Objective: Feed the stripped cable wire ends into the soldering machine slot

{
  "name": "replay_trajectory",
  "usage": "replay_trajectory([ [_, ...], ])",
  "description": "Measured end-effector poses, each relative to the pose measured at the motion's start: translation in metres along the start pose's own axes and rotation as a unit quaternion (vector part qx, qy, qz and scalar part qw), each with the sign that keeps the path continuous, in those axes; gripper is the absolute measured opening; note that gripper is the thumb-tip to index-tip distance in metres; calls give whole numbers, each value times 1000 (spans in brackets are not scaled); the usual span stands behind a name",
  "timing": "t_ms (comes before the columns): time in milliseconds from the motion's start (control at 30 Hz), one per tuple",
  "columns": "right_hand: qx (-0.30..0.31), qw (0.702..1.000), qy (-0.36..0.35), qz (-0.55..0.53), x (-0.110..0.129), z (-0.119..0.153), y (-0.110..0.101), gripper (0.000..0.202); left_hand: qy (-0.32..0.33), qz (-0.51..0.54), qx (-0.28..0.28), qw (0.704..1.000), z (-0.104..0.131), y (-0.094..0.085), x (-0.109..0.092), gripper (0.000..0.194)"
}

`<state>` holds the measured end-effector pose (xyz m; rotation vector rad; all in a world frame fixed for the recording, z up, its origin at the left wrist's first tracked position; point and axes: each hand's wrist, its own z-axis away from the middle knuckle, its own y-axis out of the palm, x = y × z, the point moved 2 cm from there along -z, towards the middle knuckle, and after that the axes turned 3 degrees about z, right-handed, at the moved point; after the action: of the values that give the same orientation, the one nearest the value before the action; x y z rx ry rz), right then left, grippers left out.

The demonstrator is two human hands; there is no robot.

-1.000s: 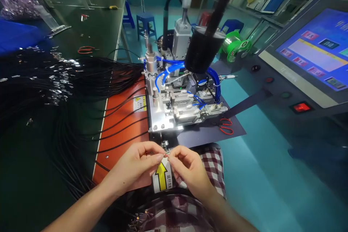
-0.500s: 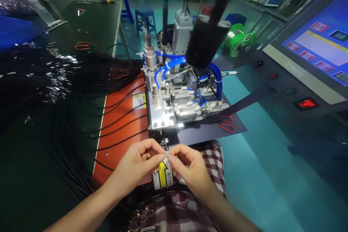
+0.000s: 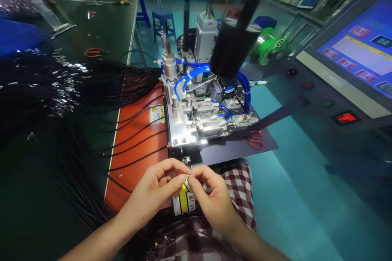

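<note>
Both my hands meet fingertip to fingertip just in front of the machine's near end, above my lap. My left hand (image 3: 161,183) pinches thin wire ends (image 3: 188,175) between thumb and forefinger. From the other side, my right hand (image 3: 211,195) has thumb and forefinger closed on the same fine, pale wires. The fingertips hide most of them, so their number cannot be made out. Below the fingers lies a white label with a yellow arrow (image 3: 183,202). Right behind them is the metal machine (image 3: 183,132) with its blue air tubes (image 3: 196,69).
Black cables (image 3: 134,140) cross the orange machine cover (image 3: 131,187) into a large bundle on the dark table at left. Red-handled cutters (image 3: 256,139) rest on the grey plate. A touch screen (image 3: 364,45) stands at right, a green solder spool (image 3: 271,47) behind.
My hands have dropped slightly toward me, still pinched together at the wire ends. The machine, the cables and the cutters stay put.
</note>
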<state>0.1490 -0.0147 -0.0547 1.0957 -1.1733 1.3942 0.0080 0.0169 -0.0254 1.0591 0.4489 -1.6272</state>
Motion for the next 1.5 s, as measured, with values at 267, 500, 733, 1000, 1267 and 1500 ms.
replay_trajectory([
  [267,20,999,-21,21,2,-2,-2,12,-14,-1,8,1000,-1,-2,-1,24],
  [500,20,999,-4,-24,0,-3,-3,12,-40,4,16,999,-2,-5,-3,26],
  [733,59,988,87,-114,13,1,-5,17,-35,-39,23,998,5,-4,-9,20],
  [1000,130,950,144,-243,12,1,1,23,195,-187,-85,959,12,4,-8,13],
  [1267,123,958,135,-219,16,-7,-2,28,26,-61,-1,998,10,3,-11,20],
  [1500,171,926,132,-308,16,-3,4,24,95,-36,2,995,13,0,-18,16],
])
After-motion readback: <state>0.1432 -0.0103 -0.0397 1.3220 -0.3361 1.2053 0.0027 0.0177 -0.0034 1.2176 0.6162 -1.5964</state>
